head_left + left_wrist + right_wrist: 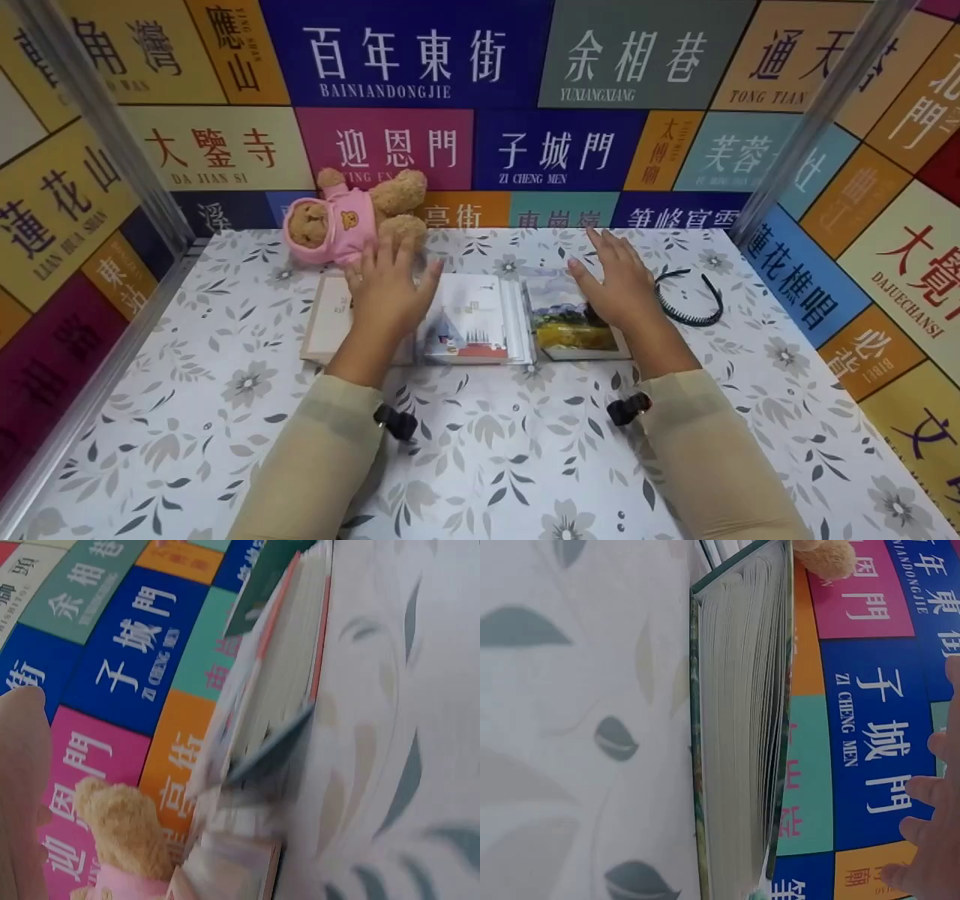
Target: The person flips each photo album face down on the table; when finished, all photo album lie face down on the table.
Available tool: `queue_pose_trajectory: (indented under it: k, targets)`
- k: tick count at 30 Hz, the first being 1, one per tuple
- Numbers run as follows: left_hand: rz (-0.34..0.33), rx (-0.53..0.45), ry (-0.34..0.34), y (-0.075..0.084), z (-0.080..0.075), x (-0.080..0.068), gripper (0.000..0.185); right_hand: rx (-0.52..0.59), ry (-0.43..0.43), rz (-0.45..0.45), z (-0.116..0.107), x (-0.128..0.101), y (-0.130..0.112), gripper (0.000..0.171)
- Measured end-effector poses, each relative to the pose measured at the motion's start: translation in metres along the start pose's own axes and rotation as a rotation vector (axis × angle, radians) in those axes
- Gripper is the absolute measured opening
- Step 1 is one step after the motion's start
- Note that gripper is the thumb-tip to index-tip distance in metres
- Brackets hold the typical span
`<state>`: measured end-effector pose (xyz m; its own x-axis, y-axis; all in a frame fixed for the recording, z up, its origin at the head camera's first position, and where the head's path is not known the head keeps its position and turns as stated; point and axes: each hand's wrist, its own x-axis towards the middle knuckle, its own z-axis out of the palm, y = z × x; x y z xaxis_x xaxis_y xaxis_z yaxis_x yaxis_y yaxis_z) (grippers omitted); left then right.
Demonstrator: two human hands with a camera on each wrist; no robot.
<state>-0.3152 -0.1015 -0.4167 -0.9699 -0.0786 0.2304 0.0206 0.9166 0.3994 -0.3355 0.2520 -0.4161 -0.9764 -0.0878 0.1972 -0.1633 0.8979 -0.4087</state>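
Observation:
My left hand (390,292), fingers spread, is over a cream book (321,322) at the left of a row and covers part of it in the head view. My right hand (621,285) has its fingers extended over the upper right corner of a thick book with a painted landscape cover (574,326). Between them lies a book with a white illustrated cover (465,322). The right wrist view shows the page edges of the painted book (739,735), with my fingers off to the side. Neither hand holds anything.
Behind the cream book a teddy bear (352,221) in a pink hoodie lies on its side. A black toothed headband (697,319) rests right of the painted book. The floral tablecloth (487,465) reaches walls of coloured sign panels (405,52) at the back and sides.

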Motion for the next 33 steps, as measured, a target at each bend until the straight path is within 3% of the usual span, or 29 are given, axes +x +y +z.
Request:
queue_pose_trajectory:
  k: [7,13,21,33]
  targets:
    - [0.065,-0.054,0.010,0.032,0.016,-0.008,0.082,0.140,0.002,0.024,-0.010,-0.011,0.017,0.068]
    - [0.087,-0.104,-0.020,0.056,0.032,-0.015,0.080,0.166,-0.015,0.047,-0.013,-0.016,0.031,0.068]
    - [0.143,-0.267,-0.062,0.091,0.049,-0.023,0.078,0.249,-0.047,0.091,-0.015,-0.021,0.051,0.070]
    - [0.088,-0.510,-0.224,0.135,0.085,-0.038,0.080,0.351,-0.135,0.181,-0.010,-0.024,0.074,0.083]
